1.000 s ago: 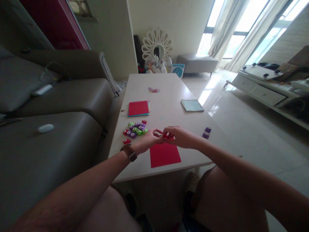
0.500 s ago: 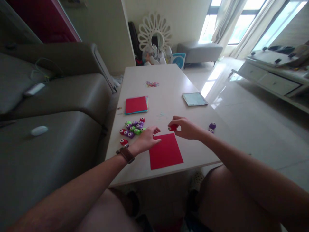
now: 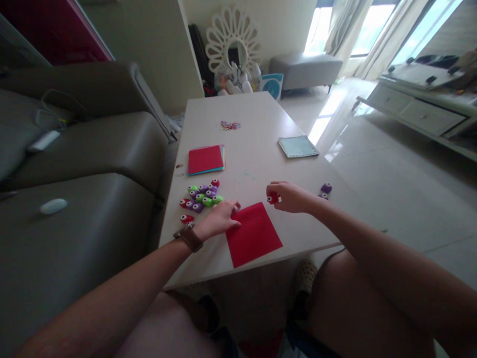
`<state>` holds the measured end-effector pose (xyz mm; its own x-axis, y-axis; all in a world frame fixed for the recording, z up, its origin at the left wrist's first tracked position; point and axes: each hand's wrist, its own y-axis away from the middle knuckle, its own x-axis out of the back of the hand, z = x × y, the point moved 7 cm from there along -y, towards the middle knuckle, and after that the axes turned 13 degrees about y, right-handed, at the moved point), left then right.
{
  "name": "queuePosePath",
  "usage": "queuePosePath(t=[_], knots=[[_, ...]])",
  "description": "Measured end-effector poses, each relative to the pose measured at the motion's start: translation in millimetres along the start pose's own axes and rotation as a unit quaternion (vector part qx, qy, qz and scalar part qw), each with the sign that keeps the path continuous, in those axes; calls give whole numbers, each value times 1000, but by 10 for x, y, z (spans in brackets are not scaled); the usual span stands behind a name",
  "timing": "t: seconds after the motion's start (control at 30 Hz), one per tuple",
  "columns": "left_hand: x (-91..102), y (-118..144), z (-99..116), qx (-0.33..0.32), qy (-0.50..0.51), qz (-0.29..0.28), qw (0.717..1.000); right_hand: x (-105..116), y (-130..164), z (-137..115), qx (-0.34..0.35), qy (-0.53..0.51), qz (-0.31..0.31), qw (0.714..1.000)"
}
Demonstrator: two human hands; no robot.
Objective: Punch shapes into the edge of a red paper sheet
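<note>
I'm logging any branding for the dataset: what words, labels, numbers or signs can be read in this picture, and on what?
None can be read.
The small red punch in the right hand: no legible marking.
The red sheet under the left hand: plain.
The teal pad and blue-and-white box: too blurred to tell.

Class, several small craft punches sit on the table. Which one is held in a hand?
The red punch, pinched in the right hand. The clustered punches by the left hand and the purple ones lie untouched.
</note>
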<state>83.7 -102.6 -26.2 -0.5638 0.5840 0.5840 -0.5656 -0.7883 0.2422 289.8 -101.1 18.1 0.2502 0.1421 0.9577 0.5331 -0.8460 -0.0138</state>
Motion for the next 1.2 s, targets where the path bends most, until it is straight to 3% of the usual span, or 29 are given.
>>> queuePosePath(t=[0.27, 0.53, 1.2], knots=[[31, 30, 90, -12, -9, 3, 1000, -38, 16, -23, -5, 26, -7, 1000], [0, 59, 124, -10, 34, -12, 999, -67, 12, 17, 7, -6, 21, 1000], [-3, 112, 228, -20, 45, -28, 998, -150, -23, 13, -4, -26, 11, 1000]])
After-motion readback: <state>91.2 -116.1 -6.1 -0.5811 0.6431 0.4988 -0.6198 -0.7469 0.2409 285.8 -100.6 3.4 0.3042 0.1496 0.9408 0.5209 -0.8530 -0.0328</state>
